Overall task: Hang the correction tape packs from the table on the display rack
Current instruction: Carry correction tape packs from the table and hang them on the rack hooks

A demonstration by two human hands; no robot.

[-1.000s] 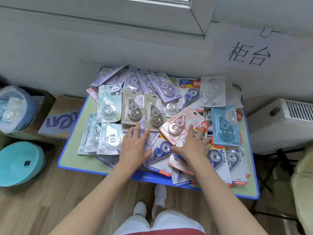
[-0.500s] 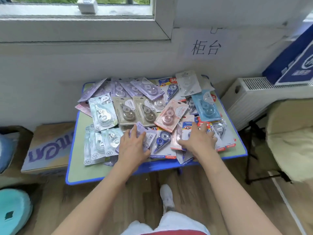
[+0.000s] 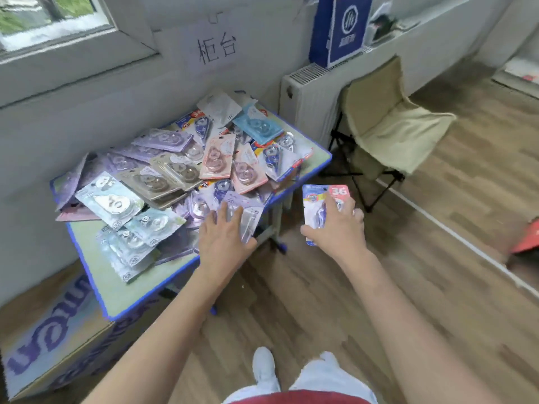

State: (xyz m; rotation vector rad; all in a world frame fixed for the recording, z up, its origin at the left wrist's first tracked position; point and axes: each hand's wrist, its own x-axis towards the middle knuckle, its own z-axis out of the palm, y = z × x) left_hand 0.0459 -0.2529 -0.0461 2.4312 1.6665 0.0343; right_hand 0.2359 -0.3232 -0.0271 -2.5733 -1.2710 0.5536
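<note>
A heap of correction tape packs (image 3: 175, 176) in purple, pink, beige and pale blue covers the small green table with a blue rim (image 3: 116, 290). My right hand (image 3: 338, 228) grips a blue and red pack marked 36 (image 3: 323, 196), held upright over the floor just right of the table. Over the table's near right edge, my left hand (image 3: 223, 237) holds a lavender pack (image 3: 248, 212), fingers on top and thumb at its lower edge. No display rack is in view.
A beige folding chair (image 3: 388, 132) stands right of the table beside a white radiator (image 3: 306, 94). A printed cardboard box (image 3: 49, 348) sits on the floor at the left. A blue carton (image 3: 341, 27) stands on the ledge. Something red (image 3: 528, 237) lies at the right edge.
My right hand has lifted the pack marked 36 off the table and moved it right. My left hand has taken up the lavender pack. The view has swung right.
</note>
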